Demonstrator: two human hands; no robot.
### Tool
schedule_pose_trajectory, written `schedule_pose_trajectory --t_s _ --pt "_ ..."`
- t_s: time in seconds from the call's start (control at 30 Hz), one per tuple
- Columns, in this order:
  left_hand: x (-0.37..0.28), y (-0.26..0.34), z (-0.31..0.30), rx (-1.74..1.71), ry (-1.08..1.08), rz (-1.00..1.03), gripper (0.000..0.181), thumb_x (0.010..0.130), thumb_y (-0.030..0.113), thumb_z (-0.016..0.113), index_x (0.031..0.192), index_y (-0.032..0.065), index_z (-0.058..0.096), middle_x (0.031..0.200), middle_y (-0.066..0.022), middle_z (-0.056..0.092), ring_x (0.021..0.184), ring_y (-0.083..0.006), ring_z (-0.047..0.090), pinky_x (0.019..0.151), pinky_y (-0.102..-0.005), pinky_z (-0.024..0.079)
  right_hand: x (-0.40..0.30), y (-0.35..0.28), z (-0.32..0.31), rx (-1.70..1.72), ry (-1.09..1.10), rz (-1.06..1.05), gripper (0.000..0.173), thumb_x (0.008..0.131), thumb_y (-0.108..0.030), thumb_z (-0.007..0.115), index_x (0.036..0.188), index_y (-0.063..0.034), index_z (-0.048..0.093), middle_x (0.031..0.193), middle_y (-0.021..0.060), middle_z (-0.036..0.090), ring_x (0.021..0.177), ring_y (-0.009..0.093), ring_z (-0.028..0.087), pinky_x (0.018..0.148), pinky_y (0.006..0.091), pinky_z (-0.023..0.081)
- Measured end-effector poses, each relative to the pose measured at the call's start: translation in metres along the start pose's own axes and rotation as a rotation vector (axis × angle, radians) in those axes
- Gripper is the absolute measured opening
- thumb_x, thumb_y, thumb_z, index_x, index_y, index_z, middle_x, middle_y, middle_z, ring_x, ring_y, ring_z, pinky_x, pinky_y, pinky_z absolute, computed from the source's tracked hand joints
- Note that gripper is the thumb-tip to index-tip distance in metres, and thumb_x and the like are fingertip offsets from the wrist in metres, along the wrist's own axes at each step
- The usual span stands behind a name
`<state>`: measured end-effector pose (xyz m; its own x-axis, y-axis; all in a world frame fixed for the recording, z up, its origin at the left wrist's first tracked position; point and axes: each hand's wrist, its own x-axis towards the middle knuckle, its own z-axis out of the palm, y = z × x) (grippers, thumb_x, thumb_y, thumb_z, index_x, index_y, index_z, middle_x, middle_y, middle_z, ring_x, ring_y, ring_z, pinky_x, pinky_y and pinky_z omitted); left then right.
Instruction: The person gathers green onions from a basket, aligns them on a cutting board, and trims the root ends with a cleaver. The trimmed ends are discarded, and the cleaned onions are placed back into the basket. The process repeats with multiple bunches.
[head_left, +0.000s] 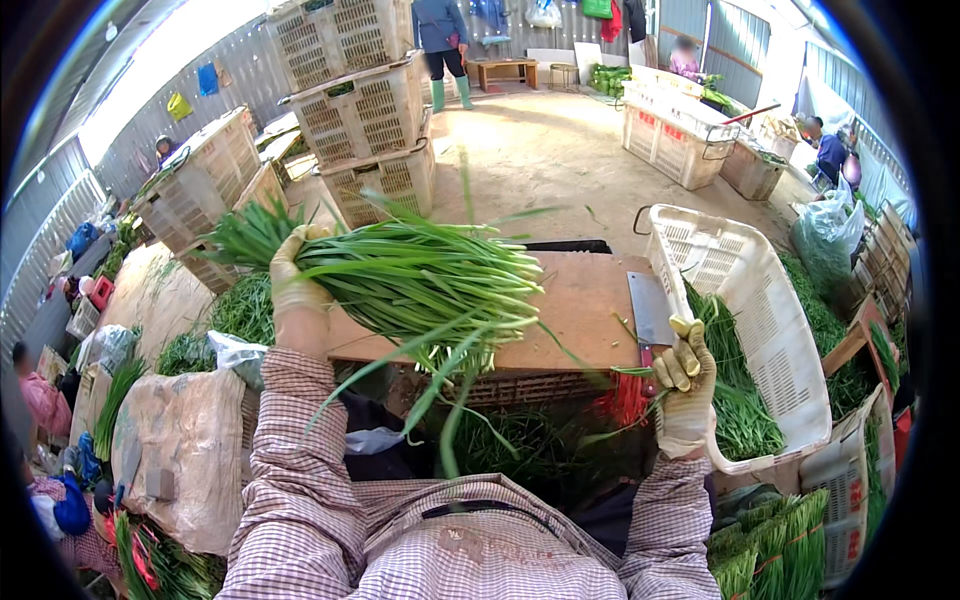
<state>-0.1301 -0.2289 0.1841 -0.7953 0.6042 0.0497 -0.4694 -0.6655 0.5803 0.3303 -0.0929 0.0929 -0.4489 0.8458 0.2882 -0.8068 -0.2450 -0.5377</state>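
My left hand (296, 274), in a pale work glove, grips a thick bunch of garlic chives (420, 281) around its leafy part. The pale cut ends point right, over a wooden board (585, 300), and several loose leaves hang below. My right hand (686, 382), also gloved, has its fingers curled, and a thin green leaf (619, 430) trails from it. A cleaver (649, 307) lies on the board's right end, its red handle beside my right hand. Red ties (624, 401) hang at the board's near edge.
A white plastic crate (776, 352) with chives (739, 420) stands at the right. Tied bunches (772, 544) lie at lower right. Stacked crates (360, 112) rise ahead on the left. A sack-covered crate (180, 457) stands at my left. A person in green boots (442, 45) stands far ahead; others sit around.
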Motion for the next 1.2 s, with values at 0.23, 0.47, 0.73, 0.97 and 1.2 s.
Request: schedule_pose_trajectory --t_s 0.23,0.47,0.73,0.97,1.2 --pt "-0.027 0.016 -0.031 0.048 0.197 0.062 0.011 0.084 0.014 0.057 0.084 0.0038 0.061 0.082 -0.0076 0.064 0.077 -0.0251 0.061 0.077 -0.0412 0.051 -0.027 0.092 0.153 -1.628 -0.645 -0.299 0.072 0.081 -0.021 0.065 0.141 -0.0041 0.028 0.070 0.0074 0.061 0.059 0.022 0.061 0.051 0.0331 0.048" --pt "-0.031 0.028 -0.107 -0.037 0.225 0.008 0.008 0.082 0.012 0.059 0.084 0.0051 0.062 0.084 -0.0086 0.065 0.080 -0.0258 0.062 0.077 -0.0436 0.051 -0.004 0.137 0.123 -1.788 -0.562 -0.612 0.012 0.078 -0.016 0.062 0.080 -0.0050 0.057 0.061 0.0093 0.059 0.051 0.029 0.060 0.043 0.0384 0.046" --pt "-0.040 0.031 -0.138 -0.066 0.330 0.020 0.013 0.083 0.018 0.057 0.088 0.0074 0.062 0.087 -0.0079 0.066 0.083 -0.0275 0.061 0.081 -0.0471 0.050 -0.055 0.101 0.124 -0.892 -0.050 0.572 0.055 0.087 -0.025 0.064 0.132 -0.0023 0.045 0.077 0.0060 0.066 0.053 0.009 0.057 0.046 0.0214 0.046" --pt "-0.052 0.021 -0.135 -0.136 0.345 0.003 0.019 0.081 0.025 0.059 0.088 0.0074 0.064 0.090 -0.0095 0.067 0.084 -0.0287 0.062 0.081 -0.0482 0.050 -0.030 0.167 0.136 -0.298 -0.151 0.818 0.034 0.089 -0.028 0.061 0.102 0.0041 0.059 0.060 0.0069 0.061 0.044 0.012 0.055 0.042 0.0207 0.043" --pt "-0.065 0.032 -0.206 -0.082 0.272 0.004 0.025 0.086 0.027 0.055 0.092 0.0052 0.065 0.091 -0.0106 0.068 0.085 -0.0280 0.063 0.079 -0.0474 0.052 -0.063 0.079 0.112 -0.129 -0.263 0.480 0.029 0.091 -0.015 0.052 0.111 0.0057 0.057 0.069 0.0105 0.064 0.053 0.015 0.060 0.048 0.0218 0.048"
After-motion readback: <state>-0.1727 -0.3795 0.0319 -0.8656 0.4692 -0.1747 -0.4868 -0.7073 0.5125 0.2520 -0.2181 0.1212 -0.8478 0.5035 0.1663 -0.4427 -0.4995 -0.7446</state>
